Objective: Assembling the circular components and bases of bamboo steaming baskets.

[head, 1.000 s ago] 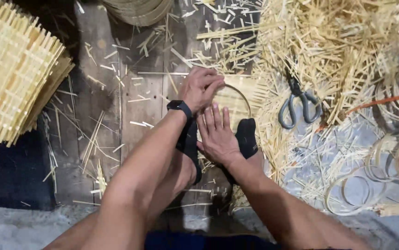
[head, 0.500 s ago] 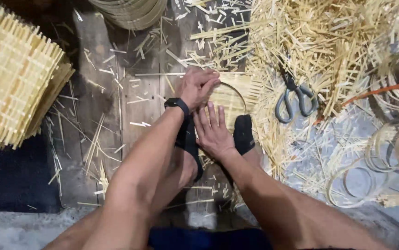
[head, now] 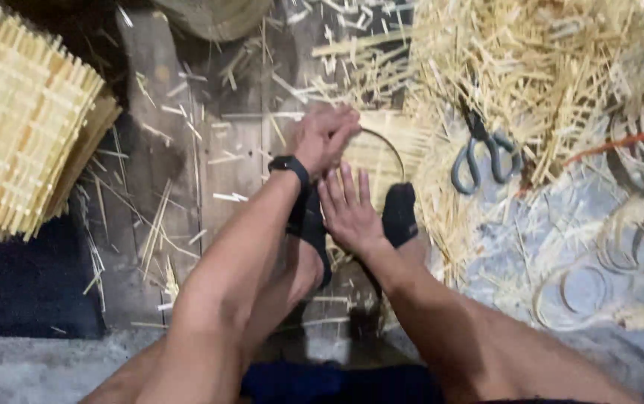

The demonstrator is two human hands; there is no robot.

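I look down at a small woven bamboo mat with a round hoop rim point(head: 382, 153) lying on the wooden floor, pinned under two feet in black socks point(head: 398, 213). My left hand point(head: 323, 138), with a black watch on its wrist, is closed around the hoop's left edge. My right hand point(head: 346, 206) lies flat with fingers spread on the near part of the mat, between the two feet.
Grey-handled scissors point(head: 479, 153) lie to the right on loose bamboo strips point(head: 546, 82). A stack of woven bamboo panels point(head: 23, 127) sits at the left. Coiled bamboo rings point(head: 621, 247) lie at the right, and a round basket rim point(head: 217, 15) shows at the top.
The view has drifted slightly. Both hands stay on the woven piece, with the left hand shifting a little along the hoop's edge.
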